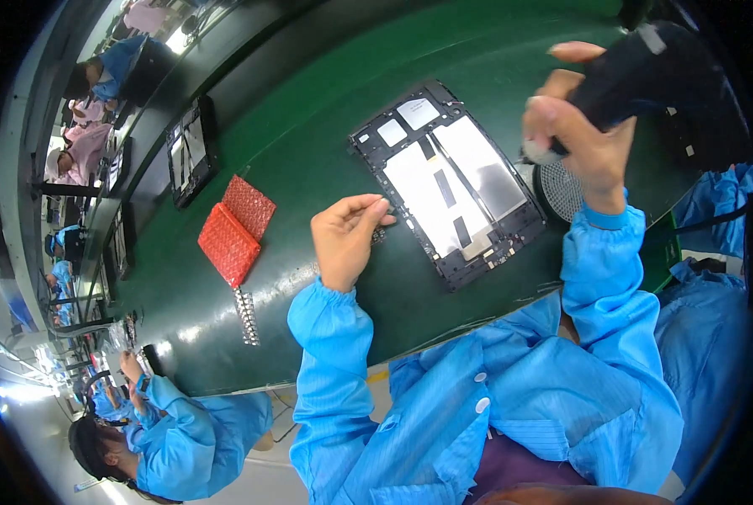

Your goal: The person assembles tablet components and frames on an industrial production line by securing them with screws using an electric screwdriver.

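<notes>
An opened tablet (465,189) lies tilted on the green bench, its silver battery panels and black frame facing up. Beside its left edge, my left hand (347,236) pinches thumb and forefinger together; anything between them is too small to make out. Small dark bits (379,235) show under those fingers. Over the right side of the bench, my right hand (591,143) curls its fingers around a black rounded object (633,80) whose kind I cannot tell. A pale blurred tip (543,152) shows below that hand. Under it sits a round tray with a dotted surface (560,187).
Red bubble-wrap pouches (235,240) lie left of my left hand, with a strip of small metallic parts (247,316) below them. Another tablet body (190,153) rests at the bench's far left edge. A co-worker in blue (191,438) sits at lower left.
</notes>
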Action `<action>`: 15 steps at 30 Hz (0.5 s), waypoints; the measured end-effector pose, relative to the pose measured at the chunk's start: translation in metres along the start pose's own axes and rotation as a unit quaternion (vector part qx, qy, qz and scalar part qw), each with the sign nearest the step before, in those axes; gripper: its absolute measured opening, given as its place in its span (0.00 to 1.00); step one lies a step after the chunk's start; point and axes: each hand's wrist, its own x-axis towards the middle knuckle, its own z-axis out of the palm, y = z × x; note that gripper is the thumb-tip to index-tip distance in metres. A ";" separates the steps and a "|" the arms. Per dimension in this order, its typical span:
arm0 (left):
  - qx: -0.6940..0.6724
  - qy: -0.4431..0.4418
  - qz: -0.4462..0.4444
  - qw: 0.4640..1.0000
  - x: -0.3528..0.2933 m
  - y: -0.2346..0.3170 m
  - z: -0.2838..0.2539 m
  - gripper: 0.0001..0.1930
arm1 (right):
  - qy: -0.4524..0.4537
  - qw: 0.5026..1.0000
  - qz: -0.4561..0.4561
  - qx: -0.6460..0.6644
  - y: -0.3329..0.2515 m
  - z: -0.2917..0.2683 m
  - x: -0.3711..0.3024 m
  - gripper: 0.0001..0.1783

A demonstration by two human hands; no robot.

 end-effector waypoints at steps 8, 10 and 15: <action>0.151 0.005 0.041 0.988 0.025 -0.001 0.003 0.06 | -0.082 0.994 0.018 0.073 0.005 0.073 0.015 0.21; 0.159 0.018 0.033 0.987 0.027 -0.002 0.004 0.06 | -0.089 0.992 0.032 0.084 0.009 0.088 0.016 0.21; 0.119 -0.036 -0.003 0.992 0.033 -0.001 -0.001 0.06 | -0.137 0.986 0.044 0.081 0.023 0.114 0.017 0.23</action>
